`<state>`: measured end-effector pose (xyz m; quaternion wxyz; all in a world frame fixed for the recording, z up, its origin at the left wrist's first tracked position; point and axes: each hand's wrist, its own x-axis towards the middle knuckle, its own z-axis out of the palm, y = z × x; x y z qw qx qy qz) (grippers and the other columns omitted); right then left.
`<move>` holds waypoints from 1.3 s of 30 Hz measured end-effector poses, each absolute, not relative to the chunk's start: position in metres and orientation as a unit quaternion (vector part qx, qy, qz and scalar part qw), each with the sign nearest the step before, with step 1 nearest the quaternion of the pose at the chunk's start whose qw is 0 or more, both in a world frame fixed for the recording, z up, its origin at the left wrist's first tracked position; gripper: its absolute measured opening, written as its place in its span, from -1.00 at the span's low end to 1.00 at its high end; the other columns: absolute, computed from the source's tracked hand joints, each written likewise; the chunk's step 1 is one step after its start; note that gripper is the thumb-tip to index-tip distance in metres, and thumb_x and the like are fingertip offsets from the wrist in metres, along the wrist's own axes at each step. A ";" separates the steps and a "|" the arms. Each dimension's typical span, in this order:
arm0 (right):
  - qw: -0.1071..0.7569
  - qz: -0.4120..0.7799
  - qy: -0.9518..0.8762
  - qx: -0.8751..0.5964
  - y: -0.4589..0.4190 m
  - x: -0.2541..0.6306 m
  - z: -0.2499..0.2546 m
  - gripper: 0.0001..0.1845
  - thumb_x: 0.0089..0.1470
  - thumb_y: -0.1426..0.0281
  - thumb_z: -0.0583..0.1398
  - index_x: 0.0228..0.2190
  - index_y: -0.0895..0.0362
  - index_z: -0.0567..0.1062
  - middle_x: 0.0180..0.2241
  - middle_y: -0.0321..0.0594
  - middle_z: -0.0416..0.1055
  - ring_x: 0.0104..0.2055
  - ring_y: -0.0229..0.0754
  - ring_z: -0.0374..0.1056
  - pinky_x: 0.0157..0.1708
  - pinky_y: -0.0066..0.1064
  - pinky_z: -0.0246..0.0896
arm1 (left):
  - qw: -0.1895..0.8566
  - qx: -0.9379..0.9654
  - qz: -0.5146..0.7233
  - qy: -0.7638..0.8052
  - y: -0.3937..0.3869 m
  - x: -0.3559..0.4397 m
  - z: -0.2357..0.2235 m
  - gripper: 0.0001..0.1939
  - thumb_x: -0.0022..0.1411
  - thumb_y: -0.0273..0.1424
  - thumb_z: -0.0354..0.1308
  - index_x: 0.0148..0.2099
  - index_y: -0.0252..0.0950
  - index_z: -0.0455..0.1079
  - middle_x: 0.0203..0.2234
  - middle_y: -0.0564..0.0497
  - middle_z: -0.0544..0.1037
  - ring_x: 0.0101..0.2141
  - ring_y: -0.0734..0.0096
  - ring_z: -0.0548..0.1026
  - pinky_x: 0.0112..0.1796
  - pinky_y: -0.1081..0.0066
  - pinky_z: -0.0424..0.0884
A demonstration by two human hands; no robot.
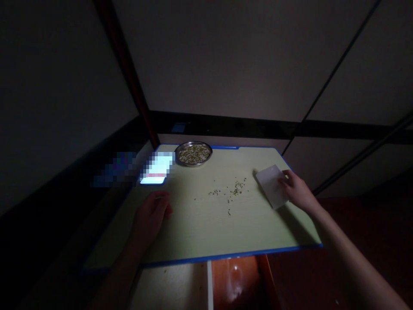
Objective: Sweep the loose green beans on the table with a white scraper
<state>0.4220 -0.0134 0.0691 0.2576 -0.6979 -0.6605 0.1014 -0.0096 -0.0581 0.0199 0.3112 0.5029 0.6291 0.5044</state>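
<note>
My right hand (297,189) grips a flat white rectangular piece (272,186) by its right edge, thumb on top. It is tilted over the right side of the pale table; whether it is a card or a shallow box I cannot tell. Small greenish seed-like grains (237,189) lie scattered on the tabletop to its left, with a few strays toward the middle. My left hand (155,211) is at the table's left side, its fingers curled in; what they hold, if anything, is hidden. Behind it, a round metal tray (193,164) contains many similar grains on a whitish bottom.
A lit phone-like screen (158,168), blurred out, lies left of the tray. The pale tabletop (193,232) has a blue rim. Below its front edge are an open drawer (174,288) and an orange-brown surface (235,280). Panelled walls (219,60) stand close behind.
</note>
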 end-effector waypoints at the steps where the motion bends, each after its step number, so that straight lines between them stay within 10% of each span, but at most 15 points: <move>1: 0.258 0.104 -0.655 -0.703 -0.006 0.418 0.065 -0.67 0.17 0.25 0.05 -0.10 0.14 0.41 -0.31 -0.02 0.54 -0.32 -0.05 0.45 -0.41 -0.36 0.21 | 0.311 0.504 0.504 0.629 -0.058 -0.010 0.020 -0.68 0.14 -0.11 0.11 -0.19 -0.24 0.34 -0.66 0.14 0.41 -0.59 0.39 0.38 -0.53 0.41 0.29; 18: 0.354 0.249 -0.645 -0.630 0.026 0.320 0.053 -0.69 0.16 0.27 0.04 -0.11 0.12 0.37 -0.44 -0.24 0.43 -0.47 -0.17 0.33 -0.47 -0.39 0.18 | 0.337 0.498 0.525 0.603 -0.060 -0.010 0.017 -0.71 0.18 -0.14 0.10 -0.17 -0.24 0.31 -0.65 0.16 0.41 -0.59 0.42 0.37 -0.53 0.41 0.30; 39: 0.268 0.228 -0.638 -0.685 0.019 0.312 0.028 -0.55 0.26 0.07 -0.06 -0.17 0.14 0.41 -0.35 -0.10 0.48 -0.34 -0.12 0.37 -0.41 -0.41 0.11 | 0.335 0.469 0.574 0.583 -0.061 -0.012 0.017 -0.68 0.16 -0.14 0.12 -0.17 -0.27 0.30 -0.70 0.18 0.38 -0.64 0.46 0.33 -0.58 0.46 0.25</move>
